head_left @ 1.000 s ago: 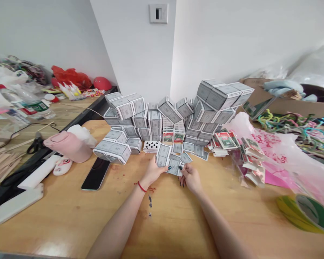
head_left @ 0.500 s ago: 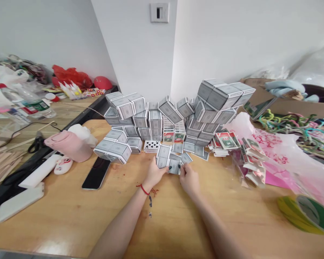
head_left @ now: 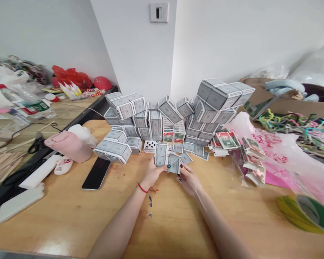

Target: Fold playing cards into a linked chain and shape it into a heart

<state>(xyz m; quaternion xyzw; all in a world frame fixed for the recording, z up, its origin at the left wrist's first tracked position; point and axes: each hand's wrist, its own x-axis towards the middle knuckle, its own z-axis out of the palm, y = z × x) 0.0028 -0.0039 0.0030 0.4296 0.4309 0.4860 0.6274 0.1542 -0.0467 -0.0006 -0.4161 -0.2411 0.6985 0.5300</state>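
Before card blocks (head_left: pixel 155 122), the left hand (head_left: pixel 152 174) clamps cards (head_left: pixel 161 155) between fingers; the right hand's (head_left: pixel 190 180) grip is unclear; loose cards (head_left: pixel 186 158) intervene.

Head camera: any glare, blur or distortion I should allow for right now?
Head view, lower left: glare whitens a patch of the tabletop; head view, lower right: the tape roll looks stretched and soft; head view, centre: left hand, right hand and grey-backed cards look clearer.
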